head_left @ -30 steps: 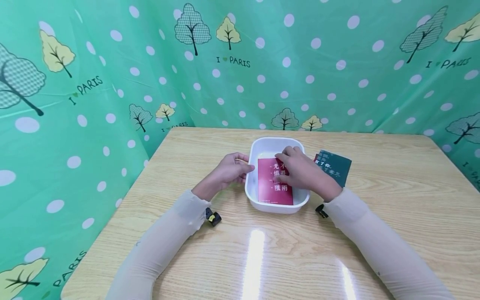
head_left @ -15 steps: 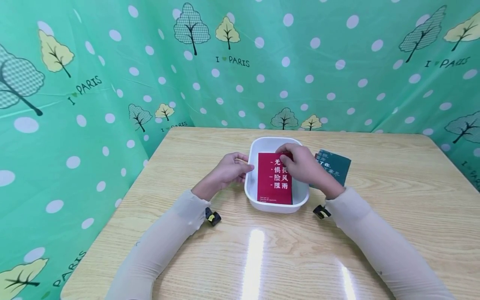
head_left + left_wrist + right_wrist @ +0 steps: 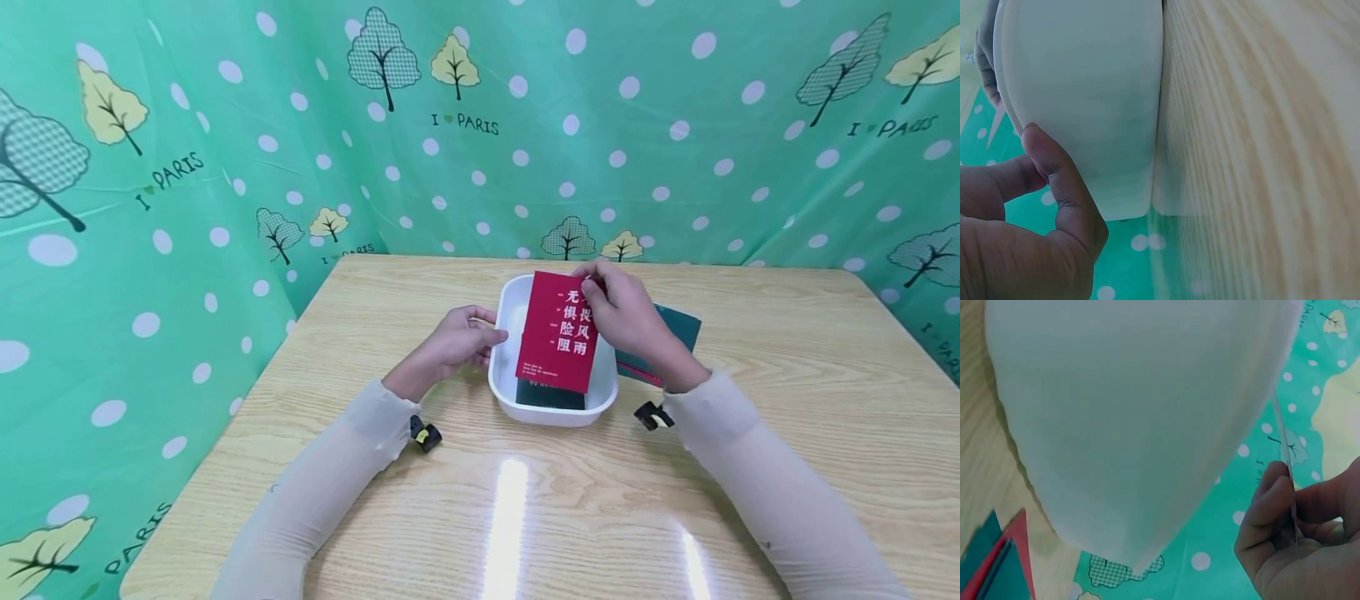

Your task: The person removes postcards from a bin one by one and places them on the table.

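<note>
A red card (image 3: 551, 342) with white Chinese characters hangs tilted over the white plastic tub (image 3: 551, 417). My right hand (image 3: 624, 310) pinches its upper right corner. In the right wrist view the card (image 3: 1284, 437) shows edge-on, thin, between thumb and fingers of the right hand (image 3: 1291, 531). Below it, a dark green card (image 3: 551, 398) lies in the tub, mostly covered by the red one. At the tub's left side my left hand (image 3: 461, 340) grips the rim; the left wrist view has its thumb and a finger of that hand (image 3: 1054, 212) at the rim.
Right of the tub, partly behind my right forearm, lies a small pile of dark green and red cards (image 3: 678, 323). All stands on a wood-grain table (image 3: 420, 287). A green tree-print curtain (image 3: 480, 183) hangs behind the far edge.
My right hand has lifted the red card out of the tub, up and to the right, baring the dark green card beneath. The left hand stays on the rim.
</note>
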The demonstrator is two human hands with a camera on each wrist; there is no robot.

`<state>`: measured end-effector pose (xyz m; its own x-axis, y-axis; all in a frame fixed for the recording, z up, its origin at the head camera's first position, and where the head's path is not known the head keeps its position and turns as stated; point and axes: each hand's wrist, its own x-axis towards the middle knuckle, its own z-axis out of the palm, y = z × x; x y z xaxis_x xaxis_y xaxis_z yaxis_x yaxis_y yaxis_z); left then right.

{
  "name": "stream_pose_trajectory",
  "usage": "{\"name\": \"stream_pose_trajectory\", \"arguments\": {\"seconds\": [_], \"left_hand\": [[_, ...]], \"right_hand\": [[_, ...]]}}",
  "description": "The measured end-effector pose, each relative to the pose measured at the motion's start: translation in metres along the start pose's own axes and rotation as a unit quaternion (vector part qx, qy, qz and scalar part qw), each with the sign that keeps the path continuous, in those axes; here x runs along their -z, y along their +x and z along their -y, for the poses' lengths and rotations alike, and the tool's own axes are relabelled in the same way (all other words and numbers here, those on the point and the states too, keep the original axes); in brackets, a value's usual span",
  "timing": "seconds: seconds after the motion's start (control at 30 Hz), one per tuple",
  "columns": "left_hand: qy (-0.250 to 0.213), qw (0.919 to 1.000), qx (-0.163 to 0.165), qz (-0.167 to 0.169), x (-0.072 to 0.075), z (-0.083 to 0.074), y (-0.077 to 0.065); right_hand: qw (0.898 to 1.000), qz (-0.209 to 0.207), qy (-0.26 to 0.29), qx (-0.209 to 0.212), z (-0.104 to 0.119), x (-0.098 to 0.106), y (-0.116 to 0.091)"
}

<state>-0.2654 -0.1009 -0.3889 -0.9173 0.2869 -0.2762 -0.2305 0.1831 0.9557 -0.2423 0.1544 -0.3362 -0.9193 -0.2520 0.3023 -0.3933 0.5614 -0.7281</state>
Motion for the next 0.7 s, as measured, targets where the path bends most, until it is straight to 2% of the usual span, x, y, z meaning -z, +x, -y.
{"name": "stream_pose_trajectory", "arguments": {"seconds": [0.2, 0.3, 0.7], "left_hand": [[0.000, 1.0000, 0.003, -0.003, 0.000, 0.000, -0.001], [0.000, 1.0000, 0.000, -0.003, 0.000, 0.000, -0.001], [-0.008, 0.9999, -0.009, -0.002, -0.001, 0.001, 0.001]], "right_hand": [[0.998, -0.053, 0.009, 0.020, -0.005, 0.013, 0.003], [0.996, -0.082, 0.009, 0.017, -0.009, 0.022, 0.004], [0.986, -0.156, -0.016, -0.060, -0.026, 0.066, 0.006]]}}
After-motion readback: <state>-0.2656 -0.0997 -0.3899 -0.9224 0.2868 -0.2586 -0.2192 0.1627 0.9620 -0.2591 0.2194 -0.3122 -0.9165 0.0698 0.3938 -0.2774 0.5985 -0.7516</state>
